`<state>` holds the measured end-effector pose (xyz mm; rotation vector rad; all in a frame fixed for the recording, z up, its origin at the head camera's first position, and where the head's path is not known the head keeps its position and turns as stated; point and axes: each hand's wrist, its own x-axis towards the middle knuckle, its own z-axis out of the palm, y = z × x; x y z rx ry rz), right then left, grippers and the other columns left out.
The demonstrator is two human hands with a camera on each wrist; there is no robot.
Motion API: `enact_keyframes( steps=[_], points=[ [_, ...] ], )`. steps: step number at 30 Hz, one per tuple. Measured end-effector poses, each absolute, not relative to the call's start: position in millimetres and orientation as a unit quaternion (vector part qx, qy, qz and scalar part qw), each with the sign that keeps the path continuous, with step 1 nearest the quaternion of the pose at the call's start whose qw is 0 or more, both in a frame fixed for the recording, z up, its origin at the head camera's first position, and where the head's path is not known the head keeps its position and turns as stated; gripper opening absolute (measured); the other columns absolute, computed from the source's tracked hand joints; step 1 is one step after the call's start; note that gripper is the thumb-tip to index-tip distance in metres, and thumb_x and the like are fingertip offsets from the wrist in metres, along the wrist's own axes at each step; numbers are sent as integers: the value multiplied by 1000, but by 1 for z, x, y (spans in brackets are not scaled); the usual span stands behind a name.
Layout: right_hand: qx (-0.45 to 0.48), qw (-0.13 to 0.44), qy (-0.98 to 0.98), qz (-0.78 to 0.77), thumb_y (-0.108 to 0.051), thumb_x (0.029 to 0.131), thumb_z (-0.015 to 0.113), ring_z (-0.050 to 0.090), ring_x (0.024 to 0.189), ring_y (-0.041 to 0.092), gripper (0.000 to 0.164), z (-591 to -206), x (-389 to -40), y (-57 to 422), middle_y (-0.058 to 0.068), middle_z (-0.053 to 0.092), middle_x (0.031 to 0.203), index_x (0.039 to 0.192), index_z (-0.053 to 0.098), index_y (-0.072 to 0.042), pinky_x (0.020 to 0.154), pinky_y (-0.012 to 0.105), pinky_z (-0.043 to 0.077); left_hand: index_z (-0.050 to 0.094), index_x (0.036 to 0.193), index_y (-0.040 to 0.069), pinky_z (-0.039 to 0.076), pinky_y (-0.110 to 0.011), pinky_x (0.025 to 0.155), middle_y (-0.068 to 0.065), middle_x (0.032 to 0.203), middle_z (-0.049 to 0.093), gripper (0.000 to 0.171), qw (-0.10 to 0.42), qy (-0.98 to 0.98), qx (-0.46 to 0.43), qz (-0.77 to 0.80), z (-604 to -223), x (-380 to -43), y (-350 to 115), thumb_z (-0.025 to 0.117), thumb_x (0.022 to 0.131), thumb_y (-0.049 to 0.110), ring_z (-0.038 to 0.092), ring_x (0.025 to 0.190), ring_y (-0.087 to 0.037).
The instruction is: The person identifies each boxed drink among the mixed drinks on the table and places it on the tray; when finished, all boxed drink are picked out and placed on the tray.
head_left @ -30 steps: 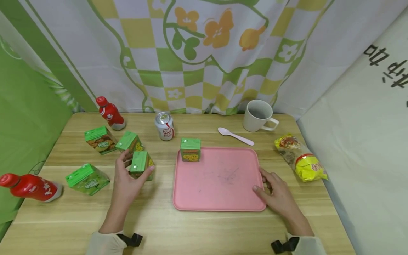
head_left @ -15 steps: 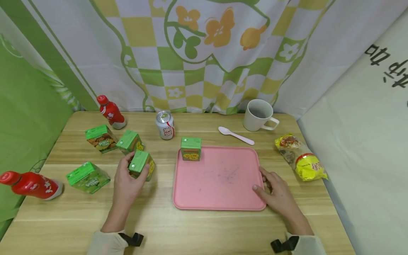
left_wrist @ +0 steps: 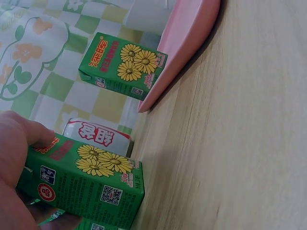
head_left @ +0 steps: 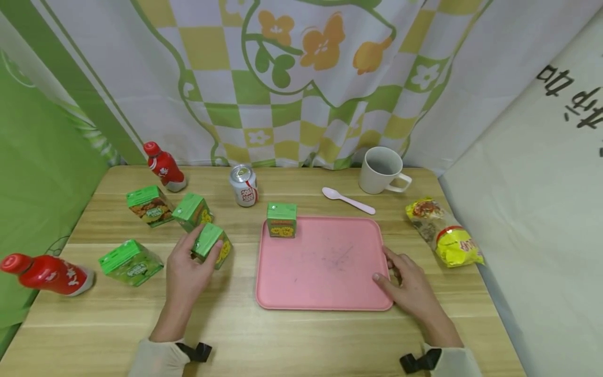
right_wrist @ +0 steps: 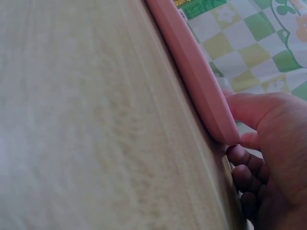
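My left hand (head_left: pixel 190 264) grips a green drink carton (head_left: pixel 214 243) by its sides, thumb on the right and fingers on the left. In the left wrist view the yellow flowers on this juice-box-sized carton (left_wrist: pixel 91 182) show, and it stands close over the wood. My right hand (head_left: pixel 412 285) pinches the right edge of a pink tray (head_left: pixel 325 293), thumb over the rim and the other fingers curled by its outer side. A second flower-printed carton (head_left: pixel 281 221) stands upright at the tray's back left corner. Another green carton (head_left: pixel 190 210) is just behind the held one.
Two more green cartons (head_left: pixel 149 206) (head_left: pixel 132 263) and two red bottles (head_left: pixel 165 166) (head_left: pixel 52 275) stand at left. A can (head_left: pixel 244 186), a pink spoon (head_left: pixel 348 201) and a mug (head_left: pixel 380 170) line the back. A yellow snack bag (head_left: pixel 444 233) lies at right.
The carton in my left hand has turned slightly and shifted a little to the right, its flowered side showing more. My right hand and the tray have stayed in place.
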<state>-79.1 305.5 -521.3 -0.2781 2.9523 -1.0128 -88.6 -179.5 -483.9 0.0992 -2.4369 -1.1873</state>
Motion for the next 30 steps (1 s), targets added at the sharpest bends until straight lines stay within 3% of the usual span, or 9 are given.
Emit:
enact_keyframes(
  steps=[4, 9, 12, 17, 23, 30],
  points=[
    [-95, -1, 941, -325, -39, 93, 75, 47, 82, 18, 75, -521, -79, 306, -1, 56, 101, 154, 45, -9, 70, 33, 40, 63, 135, 2, 52, -49, 85, -16, 125, 65, 54, 215, -880, 23, -422, -480, -88, -178, 82, 88, 22, 62, 111, -31],
    [-95, -4, 941, -326, -39, 93, 75, 46, 82, 18, 74, -522, -80, 307, -2, 55, 101, 154, 45, -10, 70, 33, 39, 64, 133, 9, 50, -27, 83, -7, 121, 65, 54, 212, -869, 6, -448, -468, -90, -172, 84, 85, 20, 61, 106, -20],
    [-94, -3, 941, -324, -39, 93, 75, 46, 82, 18, 74, -522, -80, 308, -2, 55, 100, 154, 45, -10, 69, 33, 39, 66, 131, 9, 47, -20, 81, -4, 118, 65, 53, 211, -855, -15, -473, -460, -94, -167, 86, 83, 16, 60, 102, -18],
    [-97, -7, 941, -323, -39, 93, 75, 46, 82, 18, 74, -521, -80, 307, -2, 55, 100, 153, 45, -9, 69, 34, 39, 67, 127, 7, 50, -22, 80, -3, 118, 65, 51, 197, -835, -54, -512, -451, -101, -156, 88, 80, 10, 60, 100, -17],
    [-93, -4, 941, -325, -40, 93, 75, 46, 83, 18, 74, -522, -79, 307, -1, 55, 100, 153, 45, -9, 70, 34, 40, 69, 126, 13, 48, -25, 82, 1, 117, 66, 54, 162, -825, -134, -524, -440, -108, -141, 89, 76, 5, 59, 102, -17],
    [-92, -4, 941, -325, -41, 93, 75, 47, 82, 18, 74, -521, -78, 306, -1, 55, 100, 153, 46, -9, 70, 34, 40, 68, 128, 15, 51, -30, 83, 4, 122, 65, 56, 106, -814, -218, -527, -437, -117, -125, 89, 77, 8, 61, 105, -17]
  ],
)
